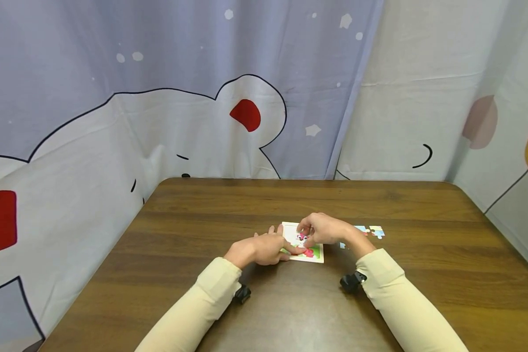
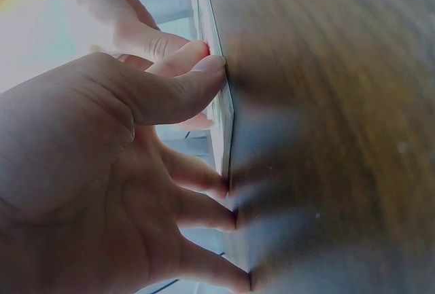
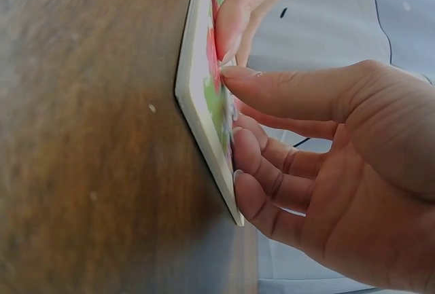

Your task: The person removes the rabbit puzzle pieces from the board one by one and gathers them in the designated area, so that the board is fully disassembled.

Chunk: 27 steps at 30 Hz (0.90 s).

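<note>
A small jigsaw puzzle in a white-rimmed tray lies on the table, its picture showing a pink-and-white animal face above green and red. My left hand steadies it from the left: the index finger presses on the picture, the thumb rests at the tray's near edge, and the other fingers spread onto the table. From above, my right hand reaches over the tray with bent fingers. Its thumb and fingertips pinch a puzzle piece low against the picture, with most of that piece hidden.
Right of the tray lie loose puzzle pieces, partly behind my right wrist, and a pale blue piece by the tray's right side. The brown wooden table ends at a printed curtain at the back.
</note>
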Motion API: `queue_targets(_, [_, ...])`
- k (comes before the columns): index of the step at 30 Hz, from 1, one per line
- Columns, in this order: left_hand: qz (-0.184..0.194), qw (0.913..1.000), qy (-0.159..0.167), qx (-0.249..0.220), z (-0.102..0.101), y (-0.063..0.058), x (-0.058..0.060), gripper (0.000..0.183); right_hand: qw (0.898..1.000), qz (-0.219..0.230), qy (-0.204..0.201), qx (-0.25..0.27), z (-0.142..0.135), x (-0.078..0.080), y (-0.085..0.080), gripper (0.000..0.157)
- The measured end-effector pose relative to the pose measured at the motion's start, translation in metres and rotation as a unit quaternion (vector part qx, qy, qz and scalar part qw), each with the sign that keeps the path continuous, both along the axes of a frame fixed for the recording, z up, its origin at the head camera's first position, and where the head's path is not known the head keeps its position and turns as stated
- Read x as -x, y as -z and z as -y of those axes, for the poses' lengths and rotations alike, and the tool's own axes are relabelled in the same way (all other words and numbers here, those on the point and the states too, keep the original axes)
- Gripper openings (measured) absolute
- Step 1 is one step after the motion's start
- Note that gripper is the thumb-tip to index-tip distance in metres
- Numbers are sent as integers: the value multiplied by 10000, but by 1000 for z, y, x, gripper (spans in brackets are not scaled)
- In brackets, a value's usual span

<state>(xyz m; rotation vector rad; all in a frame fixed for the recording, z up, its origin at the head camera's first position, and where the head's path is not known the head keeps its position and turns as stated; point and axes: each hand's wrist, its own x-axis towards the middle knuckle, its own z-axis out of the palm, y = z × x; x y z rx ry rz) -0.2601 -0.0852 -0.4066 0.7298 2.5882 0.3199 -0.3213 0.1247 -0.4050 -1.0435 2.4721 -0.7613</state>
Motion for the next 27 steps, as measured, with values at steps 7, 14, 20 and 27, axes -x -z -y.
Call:
queue_targets(7, [19,10000,25,11,0,1,0,50,9999,54,-51,107,0,1,2,26])
queue_targets(14, [36,10000,29,-2,1,0,0,50,9998,97,6,154,-2,1,2,27])
queue_targets(20, [14,10000,24,22,0,-1,0,50,9993,217,-31,292,-5,2,1,23])
queue_targets(27, [13,10000,-1,26,0,-1,0,46,9982,326,-96,500,-9,4,2,21])
